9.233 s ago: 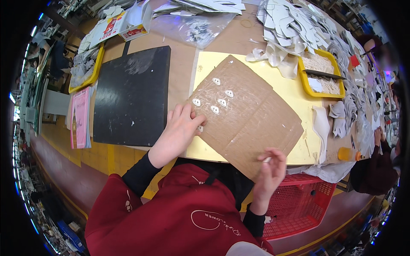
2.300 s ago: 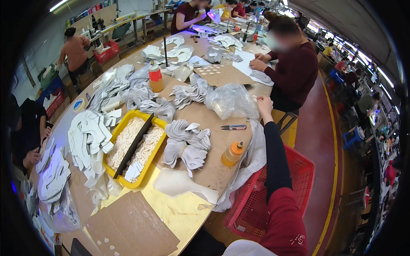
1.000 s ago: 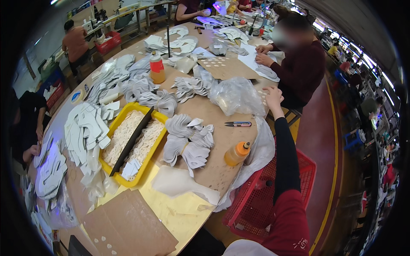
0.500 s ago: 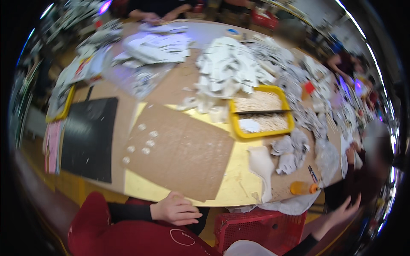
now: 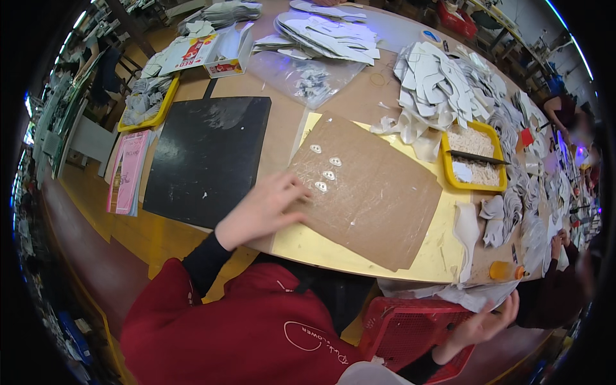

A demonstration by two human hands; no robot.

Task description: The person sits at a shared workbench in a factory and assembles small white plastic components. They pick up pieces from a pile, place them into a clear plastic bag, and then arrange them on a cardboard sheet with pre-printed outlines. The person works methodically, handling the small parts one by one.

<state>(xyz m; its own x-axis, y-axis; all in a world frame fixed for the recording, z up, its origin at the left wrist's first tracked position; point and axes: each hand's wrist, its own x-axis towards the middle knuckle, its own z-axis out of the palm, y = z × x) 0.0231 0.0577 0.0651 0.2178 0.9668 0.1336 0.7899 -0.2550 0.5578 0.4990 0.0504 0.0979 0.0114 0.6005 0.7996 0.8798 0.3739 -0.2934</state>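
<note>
My left hand (image 5: 266, 208) reaches over the left edge of a brown board (image 5: 372, 192), its fingers bent and the thumb apart from them. Beside its fingertips several small white shaped pieces with dark spots (image 5: 329, 175) lie on the board; whatever is under the hand is hidden. Yellow sheeting (image 5: 308, 240) shows beneath the board. Off to the right, my right hand (image 5: 481, 327) hovers over a red plastic basket (image 5: 410, 327), fingers spread and nothing visible in them.
A black board (image 5: 208, 154) lies left of the brown one. At the right stand a yellow tray (image 5: 471, 186) of small pale pieces and an orange bottle (image 5: 505, 270). White cut pieces (image 5: 436, 83) are heaped behind. Another person's hands (image 5: 561, 240) show at far right.
The left hand has gone from my lap up to the brown board's left edge. My right hand remains out at the right, fingers spread. The view has swung left.
</note>
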